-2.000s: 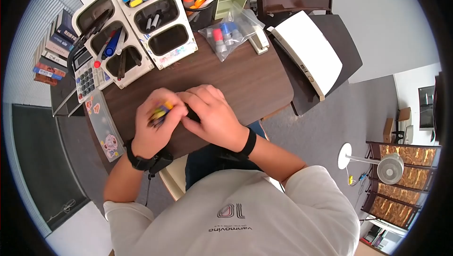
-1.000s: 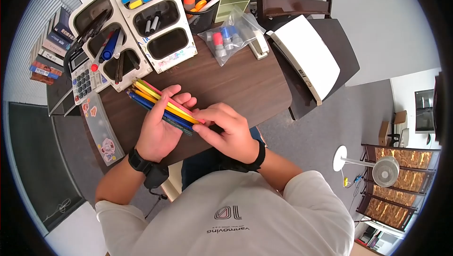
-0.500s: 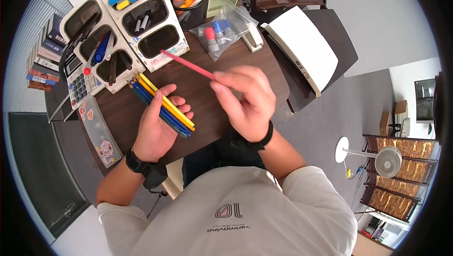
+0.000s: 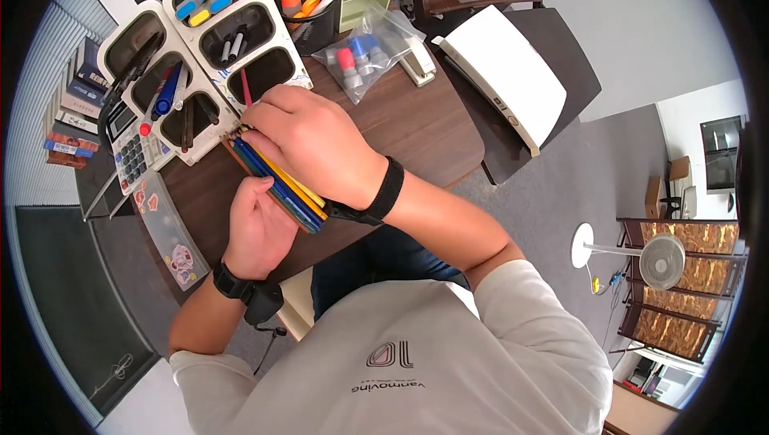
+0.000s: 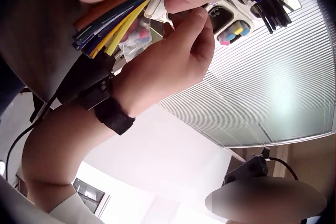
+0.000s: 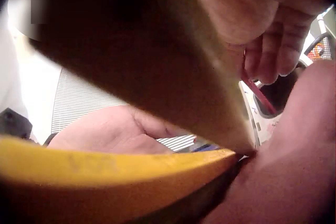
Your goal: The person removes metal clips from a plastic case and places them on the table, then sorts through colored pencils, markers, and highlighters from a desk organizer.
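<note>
The left hand [image 4: 260,231] grips a bundle of colored pencils [image 4: 280,187], blue, yellow, green and brown, tips toward the organizer. Over the upper part of the bundle, the right hand [image 4: 316,138] pinches a pink-red pencil [image 4: 246,87], whose end shows at the lowest compartment of the white organizer [image 4: 299,73]. In the left wrist view the bundle's ends [image 5: 107,29] fan out below the left hand. The right wrist view shows a yellow pencil [image 6: 105,169] close up and the red pencil [image 6: 261,96] at the compartment opening.
Behind stand a second organizer with pens [image 4: 227,124], a black mesh cup [image 4: 316,34] and a green holder [image 4: 372,2]. A plastic bag with bottles [image 4: 356,58], a stapler [image 4: 418,62] and a white box [image 4: 509,74] lie right. A stickered case [image 4: 167,227] lies left.
The right hand drew the pink-red pencil out of the bundle, lifted it to the right, then moved left and forward with it to the organizer. The left hand keeps the other pencils.
</note>
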`<control>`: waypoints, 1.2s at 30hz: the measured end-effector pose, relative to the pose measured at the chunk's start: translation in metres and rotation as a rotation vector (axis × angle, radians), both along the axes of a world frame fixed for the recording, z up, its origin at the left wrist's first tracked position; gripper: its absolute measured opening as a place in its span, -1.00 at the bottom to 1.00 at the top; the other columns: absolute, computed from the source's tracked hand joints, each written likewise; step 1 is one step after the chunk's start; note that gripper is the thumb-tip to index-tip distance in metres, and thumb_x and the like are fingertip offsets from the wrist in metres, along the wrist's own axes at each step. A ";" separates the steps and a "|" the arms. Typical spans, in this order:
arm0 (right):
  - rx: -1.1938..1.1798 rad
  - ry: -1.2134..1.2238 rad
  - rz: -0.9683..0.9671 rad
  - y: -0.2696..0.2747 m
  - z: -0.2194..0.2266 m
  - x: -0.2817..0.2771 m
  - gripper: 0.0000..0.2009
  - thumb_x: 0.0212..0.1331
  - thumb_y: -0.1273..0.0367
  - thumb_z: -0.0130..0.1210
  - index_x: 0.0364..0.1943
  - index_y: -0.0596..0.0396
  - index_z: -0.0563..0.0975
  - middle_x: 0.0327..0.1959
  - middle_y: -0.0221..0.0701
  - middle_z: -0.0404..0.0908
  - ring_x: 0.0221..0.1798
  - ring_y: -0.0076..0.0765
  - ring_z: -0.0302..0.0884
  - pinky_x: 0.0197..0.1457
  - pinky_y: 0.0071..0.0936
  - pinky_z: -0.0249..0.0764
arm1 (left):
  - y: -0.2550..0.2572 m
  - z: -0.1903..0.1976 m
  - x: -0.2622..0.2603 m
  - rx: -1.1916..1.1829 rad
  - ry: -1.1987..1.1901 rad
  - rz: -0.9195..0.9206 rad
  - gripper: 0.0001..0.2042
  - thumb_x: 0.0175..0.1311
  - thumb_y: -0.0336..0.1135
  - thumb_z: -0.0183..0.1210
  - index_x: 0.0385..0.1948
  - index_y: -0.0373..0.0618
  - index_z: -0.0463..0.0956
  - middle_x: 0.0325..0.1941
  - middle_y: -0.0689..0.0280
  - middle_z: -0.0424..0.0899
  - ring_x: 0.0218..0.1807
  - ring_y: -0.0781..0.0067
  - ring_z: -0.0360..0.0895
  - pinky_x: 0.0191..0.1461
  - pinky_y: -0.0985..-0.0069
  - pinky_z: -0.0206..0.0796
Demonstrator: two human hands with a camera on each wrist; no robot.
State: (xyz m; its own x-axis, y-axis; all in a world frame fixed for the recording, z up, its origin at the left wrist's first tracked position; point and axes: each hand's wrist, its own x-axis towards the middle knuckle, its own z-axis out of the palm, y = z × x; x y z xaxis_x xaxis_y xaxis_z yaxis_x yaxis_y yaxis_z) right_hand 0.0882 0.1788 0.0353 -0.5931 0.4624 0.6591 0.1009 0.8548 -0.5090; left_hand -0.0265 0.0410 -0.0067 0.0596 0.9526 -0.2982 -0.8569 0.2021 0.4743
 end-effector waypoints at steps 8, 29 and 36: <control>-0.042 -0.066 -0.022 -0.004 0.002 0.006 -0.77 0.19 0.35 0.35 -0.11 0.10 0.66 -0.21 -0.25 0.65 -0.14 0.02 0.67 -0.08 -0.13 0.62 | 0.003 0.001 0.005 -0.075 0.090 0.069 -0.62 0.67 -0.18 -0.08 0.39 -0.09 0.34 0.36 0.27 0.60 0.42 0.39 0.51 0.52 0.23 0.31; -0.484 -0.301 -0.092 -0.055 -0.004 0.090 -0.78 0.31 0.33 0.34 -0.04 0.07 0.67 -0.31 -0.28 0.77 -0.32 -0.15 0.77 -0.26 -0.27 0.65 | -0.002 -0.008 0.011 0.046 0.060 0.138 -0.74 0.67 -0.26 -0.01 0.24 -0.05 0.47 0.45 0.10 0.53 0.53 0.17 0.41 0.63 0.09 0.20; -0.457 -0.070 -0.012 -0.054 -0.013 0.085 -0.79 0.27 0.41 0.34 -0.04 0.03 0.66 -0.28 -0.30 0.78 -0.29 -0.06 0.76 -0.27 -0.22 0.65 | -0.001 -0.006 0.009 0.083 0.015 0.138 -0.69 0.65 -0.30 0.00 0.31 -0.08 0.46 0.44 0.08 0.54 0.53 0.11 0.40 0.63 0.05 0.21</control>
